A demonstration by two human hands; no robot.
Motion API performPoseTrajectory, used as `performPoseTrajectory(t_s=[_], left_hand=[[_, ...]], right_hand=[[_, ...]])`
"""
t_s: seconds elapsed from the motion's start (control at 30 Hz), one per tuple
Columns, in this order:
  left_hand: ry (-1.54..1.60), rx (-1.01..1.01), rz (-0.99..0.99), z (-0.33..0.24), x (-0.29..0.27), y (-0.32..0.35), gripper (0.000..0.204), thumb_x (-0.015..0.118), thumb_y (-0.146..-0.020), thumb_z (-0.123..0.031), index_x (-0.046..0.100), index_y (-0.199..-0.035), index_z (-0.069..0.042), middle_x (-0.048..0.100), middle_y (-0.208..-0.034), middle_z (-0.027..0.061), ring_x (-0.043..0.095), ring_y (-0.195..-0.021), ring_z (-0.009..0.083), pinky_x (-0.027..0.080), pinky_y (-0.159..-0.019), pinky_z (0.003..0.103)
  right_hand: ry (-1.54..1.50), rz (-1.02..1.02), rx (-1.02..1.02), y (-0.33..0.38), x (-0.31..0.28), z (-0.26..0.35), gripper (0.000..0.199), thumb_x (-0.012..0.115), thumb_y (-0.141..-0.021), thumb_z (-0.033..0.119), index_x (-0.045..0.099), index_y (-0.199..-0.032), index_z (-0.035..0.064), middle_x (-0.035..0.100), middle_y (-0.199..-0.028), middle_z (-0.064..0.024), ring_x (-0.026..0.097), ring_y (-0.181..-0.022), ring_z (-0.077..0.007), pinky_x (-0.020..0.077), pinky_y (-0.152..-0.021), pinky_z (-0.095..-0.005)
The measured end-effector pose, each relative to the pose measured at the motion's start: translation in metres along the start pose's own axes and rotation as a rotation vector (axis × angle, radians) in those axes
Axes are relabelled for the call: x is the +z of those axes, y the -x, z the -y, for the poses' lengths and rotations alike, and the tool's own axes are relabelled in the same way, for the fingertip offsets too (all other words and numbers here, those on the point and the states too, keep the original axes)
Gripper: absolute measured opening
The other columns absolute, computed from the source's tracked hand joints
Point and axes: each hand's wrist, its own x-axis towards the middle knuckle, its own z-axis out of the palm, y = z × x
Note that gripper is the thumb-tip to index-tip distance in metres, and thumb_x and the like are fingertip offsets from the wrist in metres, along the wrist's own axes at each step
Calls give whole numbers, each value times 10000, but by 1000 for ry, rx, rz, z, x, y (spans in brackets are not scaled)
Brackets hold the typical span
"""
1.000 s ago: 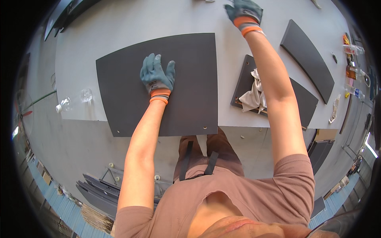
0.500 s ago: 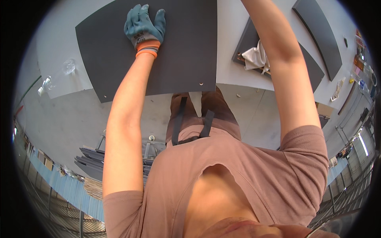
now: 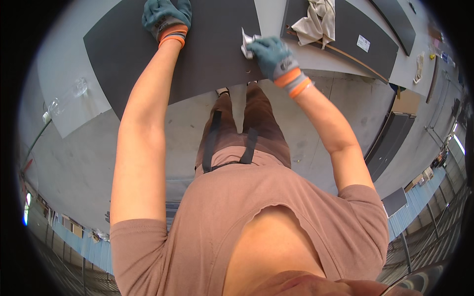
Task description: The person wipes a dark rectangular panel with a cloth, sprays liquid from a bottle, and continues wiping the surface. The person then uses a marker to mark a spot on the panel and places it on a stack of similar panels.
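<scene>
A large dark grey panel [image 3: 212, 69] lies on the pale work table, its near edge facing my body. My left hand [image 3: 167, 19], in a blue-grey glove with an orange cuff, rests palm down on it; the fingers look spread, though the upper frame edge cuts off their tips. At the panel's right edge, near a small round hole, my gloved right hand [image 3: 272, 56] pinches a crumpled white wipe [image 3: 248, 46]. Whether it is paper or cloth I cannot tell.
To the right lies another dark panel [image 3: 348, 32] with a beige cloth [image 3: 318, 24] on it. A further dark panel [image 3: 395, 19] is beyond. At the left, a clear plastic bottle [image 3: 79, 88] lies on the table [image 3: 64, 121]. Dark boards [image 3: 392, 143] lean below, at right.
My right hand has come into view from the upper right, down to the large panel's right edge with the white wipe. My left hand sits slightly higher and further left in view.
</scene>
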Motion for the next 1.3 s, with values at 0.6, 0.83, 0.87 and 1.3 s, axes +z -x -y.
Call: performPoseTrajectory(t_s=[0.6, 0.83, 0.87, 1.3], left_hand=[[-59, -11, 26, 3, -2, 0, 431, 711, -953, -425, 695, -1173, -54, 687, -1269, 201, 628, -1220, 386, 491, -1035, 526], [-46, 12, 33, -2, -8, 1, 432, 718, -948, -414, 702, -1175, -46, 695, -1252, 199, 632, -1217, 387, 490, -1036, 527], [-54, 18, 36, -1, -9, 1, 432, 719, -947, -413, 704, -1174, -45, 696, -1250, 200, 633, -1216, 388, 491, -1036, 526], [-58, 12, 44, -2, -3, 1, 424, 710, -952, -422, 725, -1164, -55, 704, -1266, 177, 630, -1235, 380, 476, -1054, 522]], right_hand=[[-265, -230, 579, 66, -36, 50, 173, 731, -900, 124, 770, -1065, 94, 747, -988, -150, 715, -902, -350, 561, -816, -430], [-278, -152, 716, 52, -2, 52, 118, 759, -880, 128, 789, -981, 74, 761, -942, -157, 729, -894, -337, 567, -828, -421], [-246, -157, 707, 44, 0, 51, 120, 754, -880, 135, 790, -976, 73, 762, -942, -159, 728, -894, -340, 566, -828, -423], [-393, -32, 964, 55, -17, 63, 202, 735, -896, 247, 797, -981, 75, 766, -963, -179, 732, -920, -361, 564, -837, -431]])
